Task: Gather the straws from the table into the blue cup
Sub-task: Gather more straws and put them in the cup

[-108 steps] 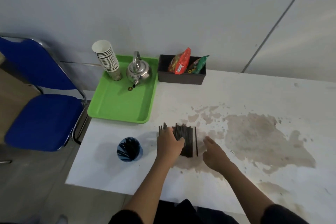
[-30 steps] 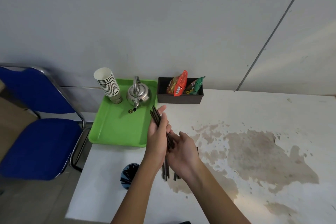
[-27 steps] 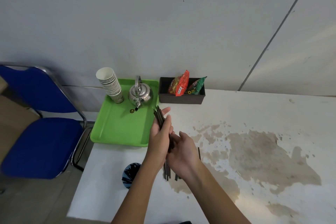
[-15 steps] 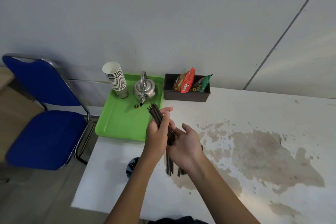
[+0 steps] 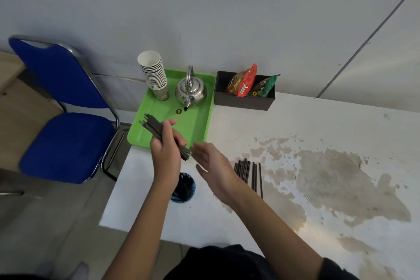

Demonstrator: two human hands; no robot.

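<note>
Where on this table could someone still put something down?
The stained table lies bare right of the loose straws and before the snack box. The front edge is free too. It is crowded around the blue cup, the hands and the green tray.

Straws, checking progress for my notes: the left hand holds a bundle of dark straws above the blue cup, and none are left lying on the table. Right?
Not quite. The left hand does hold the bundle of dark straws above the blue cup, but the head view shows a row of straws lying on the table, beside the open right hand.
</note>
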